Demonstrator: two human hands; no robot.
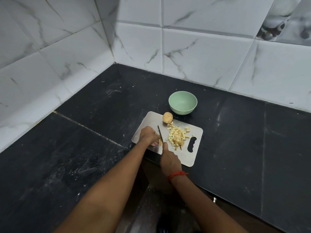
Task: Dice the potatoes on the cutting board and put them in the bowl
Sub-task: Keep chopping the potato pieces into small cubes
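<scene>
At the centre of the frame, a knife (160,132) is gripped in the right hand (169,159), and potato strips (160,142) are pinned on the cutting board (188,158) under the curled fingers of the left hand (148,134). Diced pieces (177,136) are piled just right of the blade. A whole potato (167,117) sits above them, beside the empty bowl (182,110). A fingertip could be nicked, because the strips are short and held close to the blade.

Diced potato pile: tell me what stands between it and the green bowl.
The whole potato sits at the far edge of the cutting board, just left of the straight path from the diced pile to the bowl. Nothing else visible lies between them.
</scene>
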